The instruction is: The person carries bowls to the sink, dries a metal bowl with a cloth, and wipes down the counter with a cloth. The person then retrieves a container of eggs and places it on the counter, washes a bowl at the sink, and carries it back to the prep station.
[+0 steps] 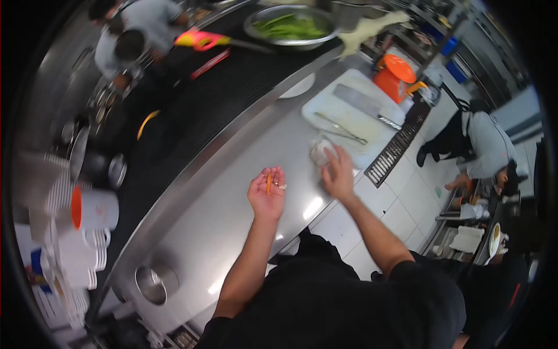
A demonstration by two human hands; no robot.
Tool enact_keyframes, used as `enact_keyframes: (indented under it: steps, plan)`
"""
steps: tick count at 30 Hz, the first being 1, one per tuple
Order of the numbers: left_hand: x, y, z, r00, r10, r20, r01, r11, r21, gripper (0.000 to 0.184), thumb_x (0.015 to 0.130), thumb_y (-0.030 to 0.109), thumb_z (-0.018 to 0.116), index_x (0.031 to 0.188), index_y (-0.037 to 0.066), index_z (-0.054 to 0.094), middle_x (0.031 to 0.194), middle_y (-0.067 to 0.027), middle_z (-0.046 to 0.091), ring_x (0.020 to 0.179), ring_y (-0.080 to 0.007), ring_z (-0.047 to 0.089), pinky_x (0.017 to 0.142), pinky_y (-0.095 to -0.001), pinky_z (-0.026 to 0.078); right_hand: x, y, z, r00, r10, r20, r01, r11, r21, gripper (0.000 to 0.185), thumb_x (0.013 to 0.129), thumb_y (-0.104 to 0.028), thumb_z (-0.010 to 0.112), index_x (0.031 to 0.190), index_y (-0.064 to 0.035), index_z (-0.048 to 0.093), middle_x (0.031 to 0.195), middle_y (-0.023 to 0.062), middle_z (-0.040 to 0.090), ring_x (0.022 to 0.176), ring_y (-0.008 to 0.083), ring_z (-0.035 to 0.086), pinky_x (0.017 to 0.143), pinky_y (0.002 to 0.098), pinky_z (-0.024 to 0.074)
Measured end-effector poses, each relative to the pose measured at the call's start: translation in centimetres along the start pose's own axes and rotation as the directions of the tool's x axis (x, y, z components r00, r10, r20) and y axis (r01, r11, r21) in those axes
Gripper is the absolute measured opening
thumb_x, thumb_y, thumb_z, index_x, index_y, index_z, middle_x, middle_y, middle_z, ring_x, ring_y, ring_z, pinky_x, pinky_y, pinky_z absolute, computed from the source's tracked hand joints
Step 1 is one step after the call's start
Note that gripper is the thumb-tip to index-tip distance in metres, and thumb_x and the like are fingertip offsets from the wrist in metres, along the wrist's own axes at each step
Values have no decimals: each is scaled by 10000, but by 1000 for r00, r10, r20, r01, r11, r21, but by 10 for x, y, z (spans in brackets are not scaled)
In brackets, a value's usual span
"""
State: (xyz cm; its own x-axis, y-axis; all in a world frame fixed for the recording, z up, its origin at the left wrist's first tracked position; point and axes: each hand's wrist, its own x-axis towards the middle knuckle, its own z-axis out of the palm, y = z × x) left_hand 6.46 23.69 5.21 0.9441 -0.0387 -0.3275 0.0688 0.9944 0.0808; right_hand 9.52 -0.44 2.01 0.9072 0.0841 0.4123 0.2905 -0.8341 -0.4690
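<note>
My left hand (267,193) is palm up over the steel counter (232,215), fingers slightly curled. In it lies a thin orange strip (268,184), perhaps carrot, with a small whitish scrap (282,187) by the fingers. To the right, my right hand (338,174) has its fingers against a crumpled whitish cloth (319,151) on the counter; this area is a little blurred. Just beyond the cloth is a white cutting board (372,136), with a wide-bladed knife (357,100) and metal tongs (340,129) lying on it.
An orange kitchen scale (392,81) stands behind the board. A steel bowl of green vegetables (290,26) sits on the dark raised shelf (192,110), near a yellow-red lighter (203,41). A round steel container (156,283) is at lower left. Co-workers (136,35) work across the shelf; another person (488,145) bends at right.
</note>
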Motion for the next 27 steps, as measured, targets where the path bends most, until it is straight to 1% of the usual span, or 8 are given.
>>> enact_keyframes:
  steps: [1,3,6,8,12,17,22,27]
  plan:
    - [7,-20,8,999,-38,-5,38,999,15,161,929,91,563,993,-30,647,1039,-170,681,1067,-285,646,1025,-403,507,-5,-16,-7,993,114,-43,-103,975,196,519,932,-209,635,1431,-118,527,1415,172,537,1291,371,508,1117,456,381]
    - [17,-58,19,992,-88,87,64,967,248,173,947,101,548,998,-26,654,1051,-157,682,1065,-278,646,1021,-400,504,-15,-35,-5,764,516,388,-556,220,802,394,1024,-291,538,1323,-38,578,1284,134,614,1202,319,586,1070,407,436]
    - [18,-105,24,970,-96,223,-148,497,855,204,977,133,536,1038,-4,674,1063,-141,684,1051,-262,649,977,-400,514,-21,-58,-20,600,474,645,-302,-612,731,348,1059,-336,458,1155,-45,624,1145,94,648,1066,264,625,977,367,486]
    - [13,-124,28,868,-220,446,-457,2,890,262,996,189,537,1145,39,691,1172,-138,687,1161,-282,623,1077,-492,424,-24,-56,-23,542,518,662,-154,-713,684,338,1059,-344,440,1114,-64,622,1105,90,651,1027,251,628,937,372,502]
    - [-41,-140,129,601,-354,716,-780,-65,622,198,924,130,501,861,-47,563,934,-261,569,951,-473,512,901,-536,395,-37,-27,-29,676,437,593,-118,-730,673,332,1053,-258,338,1079,-47,593,1088,92,644,1060,222,613,975,355,494]
    - [-8,-195,83,358,-578,733,-931,-286,229,308,983,221,562,1219,65,686,1290,-137,653,1317,-325,535,1176,-591,243,-35,11,-94,630,558,541,-8,-691,722,324,1056,-279,360,1084,-52,591,1087,113,637,1066,240,611,986,379,502]
    - [-4,-233,119,476,-629,615,-856,-491,160,548,946,308,623,1453,127,521,1530,-154,452,1478,-393,299,1184,-664,74,-49,105,-120,674,568,473,10,-647,762,231,1011,-238,524,1120,-55,613,1025,86,648,967,198,617,913,380,534]
    - [28,-219,111,684,-566,460,-728,-575,374,528,915,275,690,1391,86,560,1443,-189,530,1379,-364,454,1185,-538,248,-83,228,-127,365,772,520,-192,-485,853,215,965,-177,608,1126,-35,619,981,68,654,881,211,629,856,382,554]
